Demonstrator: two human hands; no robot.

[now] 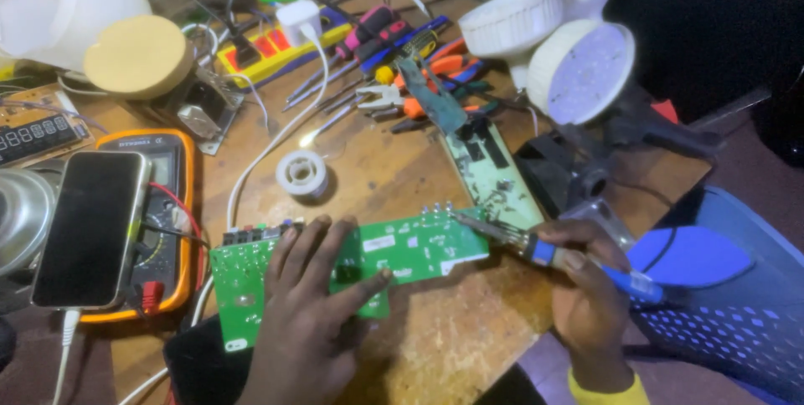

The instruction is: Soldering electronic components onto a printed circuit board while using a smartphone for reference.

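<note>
A green circuit board (410,250) lies flat on the wooden bench (452,338). My left hand (314,288) rests on top of it, fingers spread, pressing it down. My right hand (586,288) grips a blue-handled soldering iron (544,250). The iron's metal tip (465,219) touches the board's upper right corner, beside a row of small pins.
A phone (90,227) lies on an orange multimeter (172,229) at the left. A solder spool (302,174), a second long circuit board (490,175), pliers and screwdrivers (402,78), a yellow power strip (272,46) and white lamp heads (578,70) crowd the back. A blue chair (720,313) stands at the right.
</note>
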